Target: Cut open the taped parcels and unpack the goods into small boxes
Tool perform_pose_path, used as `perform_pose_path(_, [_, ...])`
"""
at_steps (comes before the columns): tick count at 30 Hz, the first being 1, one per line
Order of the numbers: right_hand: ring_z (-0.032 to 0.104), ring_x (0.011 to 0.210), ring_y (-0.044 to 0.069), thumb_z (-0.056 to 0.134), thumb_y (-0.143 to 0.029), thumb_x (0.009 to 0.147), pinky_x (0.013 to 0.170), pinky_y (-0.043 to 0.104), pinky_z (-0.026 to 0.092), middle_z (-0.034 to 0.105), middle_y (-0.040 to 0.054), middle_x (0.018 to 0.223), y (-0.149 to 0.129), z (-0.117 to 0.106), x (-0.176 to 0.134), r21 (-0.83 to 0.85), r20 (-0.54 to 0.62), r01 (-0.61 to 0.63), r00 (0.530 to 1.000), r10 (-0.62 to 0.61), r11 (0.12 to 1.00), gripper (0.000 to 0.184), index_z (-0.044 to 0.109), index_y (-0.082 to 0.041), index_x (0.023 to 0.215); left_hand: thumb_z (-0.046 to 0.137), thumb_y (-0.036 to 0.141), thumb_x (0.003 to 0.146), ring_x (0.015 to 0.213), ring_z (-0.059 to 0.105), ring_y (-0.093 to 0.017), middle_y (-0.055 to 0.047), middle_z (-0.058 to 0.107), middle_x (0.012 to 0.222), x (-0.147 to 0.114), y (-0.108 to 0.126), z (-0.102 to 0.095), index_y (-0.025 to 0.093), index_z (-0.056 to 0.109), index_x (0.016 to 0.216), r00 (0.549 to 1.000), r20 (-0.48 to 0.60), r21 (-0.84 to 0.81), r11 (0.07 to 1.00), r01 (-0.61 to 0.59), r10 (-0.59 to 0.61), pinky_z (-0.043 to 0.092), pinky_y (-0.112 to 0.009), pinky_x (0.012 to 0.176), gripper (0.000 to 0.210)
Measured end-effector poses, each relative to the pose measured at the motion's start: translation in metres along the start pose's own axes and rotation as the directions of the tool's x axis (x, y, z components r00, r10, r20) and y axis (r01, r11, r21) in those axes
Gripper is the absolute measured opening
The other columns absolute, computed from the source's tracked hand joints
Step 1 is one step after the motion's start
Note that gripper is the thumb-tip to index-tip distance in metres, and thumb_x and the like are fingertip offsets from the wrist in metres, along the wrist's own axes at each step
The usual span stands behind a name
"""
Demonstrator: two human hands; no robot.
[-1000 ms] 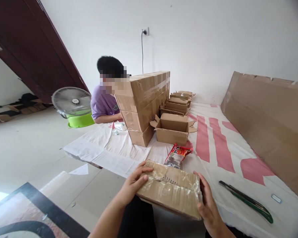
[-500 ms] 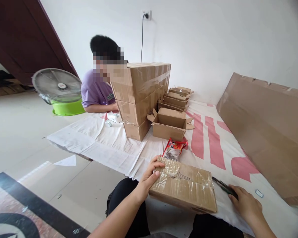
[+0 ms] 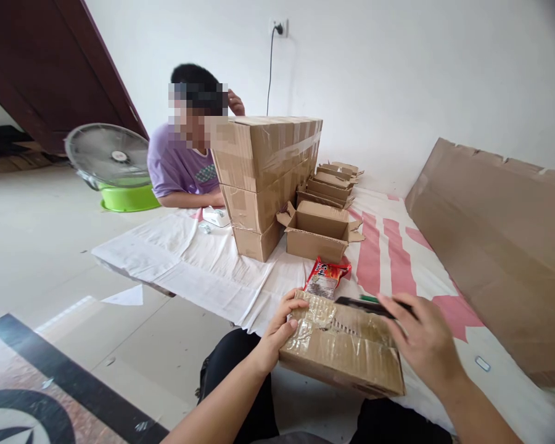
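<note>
A flat cardboard box [image 3: 346,348] with clear tape over its top lies at the table's near edge, above my lap. My left hand [image 3: 282,330] grips its left end, fingers on top along the corner. Over the box's right far side, my right hand [image 3: 420,339] is closed around a slim dark knife [image 3: 358,303] with a bit of green, which points left across the far edge. Whether the blade touches the cardboard I cannot tell. Just beyond the box lies a red printed packet [image 3: 326,277], partly covered by it.
Behind the packet stands an open cardboard box [image 3: 317,243], with more open boxes behind. A stack of taped cartons [image 3: 254,185] rises left of them. A person in purple [image 3: 178,166] leans at the table's far left. A large cardboard sheet [image 3: 490,246] slopes along the right.
My right hand has lifted the knife from the box's right side and brought it left over its far edge. My left hand keeps its hold. The other person has raised a hand to the head.
</note>
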State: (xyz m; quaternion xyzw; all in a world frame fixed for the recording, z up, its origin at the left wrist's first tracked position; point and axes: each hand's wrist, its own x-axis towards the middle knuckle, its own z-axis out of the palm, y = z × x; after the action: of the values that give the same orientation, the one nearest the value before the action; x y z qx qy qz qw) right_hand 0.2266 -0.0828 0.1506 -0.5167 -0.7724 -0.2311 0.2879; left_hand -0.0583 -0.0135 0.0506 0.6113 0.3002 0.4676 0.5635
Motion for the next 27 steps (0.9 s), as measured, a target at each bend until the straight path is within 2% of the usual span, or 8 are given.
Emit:
perform_pose_path(4, [0.060,0.092,0.022,0.048,-0.007,0.095,0.084,0.038,0.046,0.067,0.0085,0.100,-0.042,0.017,0.036,0.041,0.070,0.216,0.973,-0.219,0.975,0.033,0.065,-0.022,0.119,0.051,0.050,0.089,0.148,0.020,-0.033,-0.011,0.035,0.154,-0.001,0.002,-0.002,0.021,0.060,0.125,1.000,0.023,0.043,0.999,0.014,-0.015,0.019,-0.048,0.120,0.047])
perform_pose_path(6, [0.060,0.093,0.022,0.044,-0.006,0.096,0.086,0.039,0.045,0.067,0.0091,0.101,-0.052,0.025,0.042,0.038,0.075,0.257,0.963,-0.259,0.966,0.035,0.066,-0.021,0.119,0.050,0.050,0.090,0.149,0.018,-0.032,-0.010,0.036,0.154,-0.001,0.003,-0.003,0.022,0.060,0.126,1.000,0.025,0.063,0.998,0.010,-0.012,0.019,-0.047,0.120,0.047])
perform_pose_path(9, [0.059,0.093,0.021,0.042,-0.005,0.096,0.086,0.039,0.045,0.067,0.0092,0.102,-0.048,0.026,0.038,0.015,0.083,0.272,0.959,-0.272,0.962,0.037,0.066,-0.021,0.118,0.050,0.051,0.090,0.148,0.020,-0.033,-0.010,0.037,0.153,-0.002,0.004,-0.004,0.022,0.060,0.127,1.000,0.027,0.078,0.997,0.004,-0.006,0.019,-0.048,0.120,0.048])
perform_pose_path(12, [0.058,0.093,0.020,0.041,-0.003,0.095,0.086,0.039,0.043,0.068,0.0082,0.100,-0.030,0.013,0.023,-0.002,0.120,0.260,0.959,-0.258,0.966,0.038,0.066,-0.021,0.117,0.052,0.049,0.089,0.148,0.021,-0.034,-0.010,0.038,0.153,-0.002,0.004,-0.003,0.022,0.061,0.125,1.000,0.008,0.062,0.998,0.003,-0.004,0.017,-0.049,0.121,0.046])
perform_pose_path(16, [0.059,0.092,0.020,0.040,0.001,0.092,0.088,0.040,0.040,0.069,0.0076,0.098,-0.003,-0.019,-0.005,-0.035,0.174,0.244,0.956,-0.235,0.969,0.042,0.068,-0.022,0.114,0.052,0.046,0.089,0.147,0.023,-0.035,-0.010,0.038,0.153,-0.001,0.001,-0.001,0.021,0.063,0.123,1.000,-0.013,0.053,0.999,0.006,-0.005,0.017,-0.050,0.120,0.044])
perform_pose_path(21, [0.061,0.095,0.023,0.045,-0.007,0.094,0.093,0.045,0.038,0.069,0.0076,0.101,0.035,-0.057,-0.043,-0.127,0.197,0.098,0.978,-0.072,0.987,0.035,0.069,-0.024,0.112,0.052,0.046,0.088,0.148,0.018,-0.036,-0.009,0.037,0.154,-0.001,-0.009,-0.004,0.022,0.064,0.122,0.999,-0.041,0.010,1.000,0.012,-0.012,0.011,-0.053,0.121,0.043])
perform_pose_path(24, [0.062,0.094,0.024,0.049,-0.015,0.095,0.094,0.045,0.040,0.068,0.0076,0.104,0.066,-0.063,-0.070,-0.207,0.210,0.018,0.977,0.027,0.978,0.028,0.068,-0.025,0.112,0.053,0.047,0.088,0.148,0.017,-0.036,-0.009,0.038,0.153,-0.001,-0.010,-0.004,0.023,0.064,0.121,0.999,-0.039,0.005,1.000,0.019,-0.018,0.009,-0.054,0.120,0.042])
perform_pose_path(27, [0.064,0.092,0.026,0.049,-0.029,0.095,0.085,0.043,0.044,0.070,0.0087,0.103,0.095,-0.049,-0.106,-0.283,0.198,-0.083,0.970,0.143,0.955,0.025,0.068,-0.024,0.112,0.051,0.045,0.089,0.148,0.018,-0.034,-0.009,0.039,0.152,-0.001,-0.004,0.001,0.023,0.064,0.120,0.997,-0.073,-0.002,1.000,0.020,-0.020,0.009,-0.053,0.121,0.040])
